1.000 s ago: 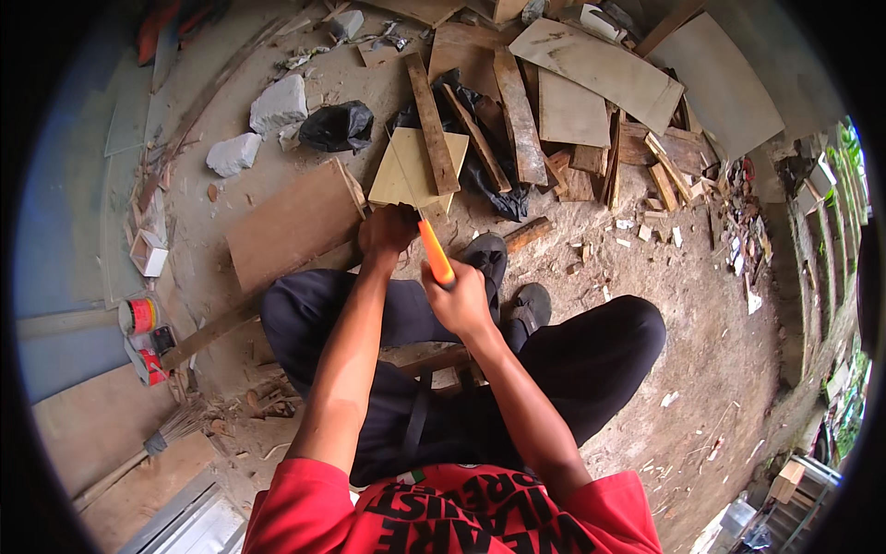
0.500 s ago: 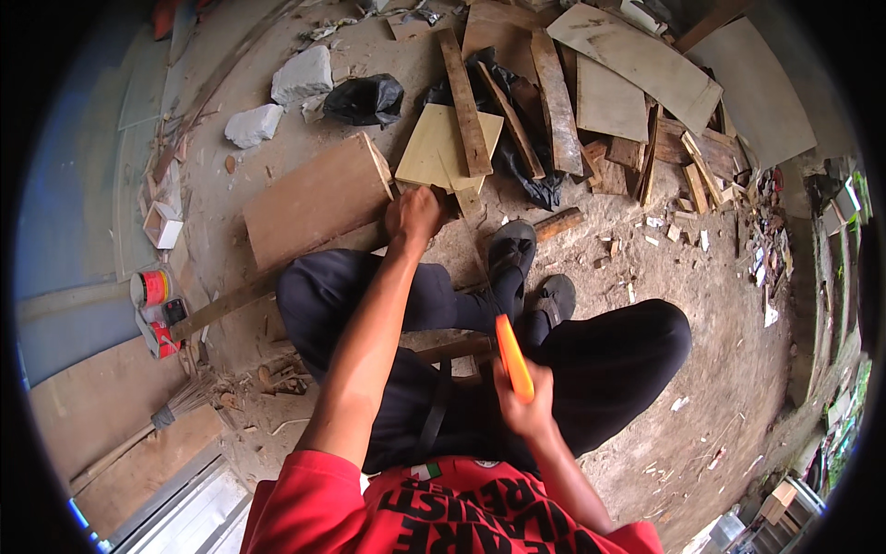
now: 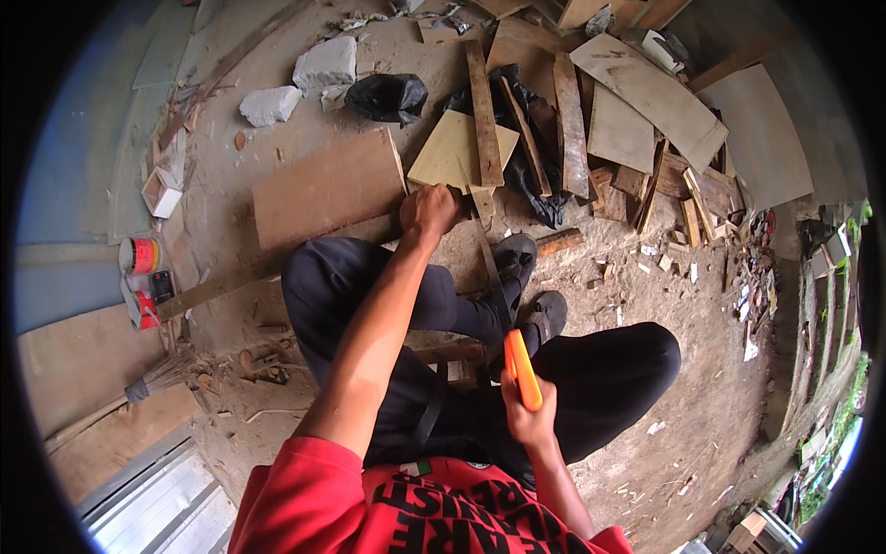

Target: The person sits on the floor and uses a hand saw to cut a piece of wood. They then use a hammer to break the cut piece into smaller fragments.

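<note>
1. Head view: bare earthy ground (image 3: 701, 305) fills most of it, scattered with wood chips and scraps.
2. Wood pile (image 3: 626, 129), upper right: pale sheets, planks and offcuts heaped loosely, black plastic showing between.
3. Person's legs in dark trousers (image 3: 600, 369), knees spread wide, dark shoes close together between them; red shirt (image 3: 309, 480) at lower edge.
4. Brown panel (image 3: 328, 189), beyond left knee, its right end near the left hand.
5. Long plank (image 3: 231, 284), slanting up toward left knee. A brown strip shows past the knee, up to the left hand; cannot tell if same piece.
6. Yellow board (image 3: 452, 152), just beyond left hand, a narrow plank (image 3: 483, 111) lying across it.
7. Saw (image 3: 499, 288), between the legs: orange handle (image 3: 524, 374) nearest the body, thin blade running away, passing just right of the left hand. Contact with wood unclear.
8. Black plastic bag (image 3: 388, 97), crumpled, with two white blocks (image 3: 325, 62) to its left.
9. Left hand (image 3: 431, 209): knuckles up, fingers curled under and hidden; cannot tell whether they grip.
10. Right hand (image 3: 532, 415): fingers wrapped around the saw's handle.
11. Red-and-yellow tin (image 3: 143, 256), far left.
</note>
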{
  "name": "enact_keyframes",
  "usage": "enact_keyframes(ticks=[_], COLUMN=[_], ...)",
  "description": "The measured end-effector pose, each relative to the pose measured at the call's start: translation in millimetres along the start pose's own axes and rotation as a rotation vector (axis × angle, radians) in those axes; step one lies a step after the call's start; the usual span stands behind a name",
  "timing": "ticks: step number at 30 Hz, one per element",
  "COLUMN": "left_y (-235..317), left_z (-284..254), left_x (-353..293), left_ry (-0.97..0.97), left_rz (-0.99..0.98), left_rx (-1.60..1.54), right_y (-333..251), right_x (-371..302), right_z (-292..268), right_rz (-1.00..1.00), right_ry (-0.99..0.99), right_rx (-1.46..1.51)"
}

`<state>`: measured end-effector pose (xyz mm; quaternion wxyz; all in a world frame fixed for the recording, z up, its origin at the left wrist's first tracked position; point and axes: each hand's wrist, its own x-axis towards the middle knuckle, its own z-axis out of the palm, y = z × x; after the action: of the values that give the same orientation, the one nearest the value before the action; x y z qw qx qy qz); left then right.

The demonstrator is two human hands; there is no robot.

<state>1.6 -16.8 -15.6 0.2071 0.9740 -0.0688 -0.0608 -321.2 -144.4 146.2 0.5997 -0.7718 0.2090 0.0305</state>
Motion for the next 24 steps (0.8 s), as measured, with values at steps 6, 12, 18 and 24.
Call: enact_keyframes(ticks=[6,12,18,24], left_y=[-11,15,-2,-5], left_z=[2,-28,-4,-5], left_x=[-1,-9,1,16], left_ry=[-0.022,0.003,0.102,0.004], left_rz=[-0.030,0.033,0.160,0.223], left_rx=[0.016,-0.027,-0.027,0.161], right_y=[-18,-41,-22,-26], right_x=[44,139,111,106], right_z=[2,10,21,41], right_rz=[-0.013,0.093,-0.245,-0.191], right_ry=[-0.051,-0.104,-0.048,0.036], right_rx=[0.018,0.111,0.008,-0.043])
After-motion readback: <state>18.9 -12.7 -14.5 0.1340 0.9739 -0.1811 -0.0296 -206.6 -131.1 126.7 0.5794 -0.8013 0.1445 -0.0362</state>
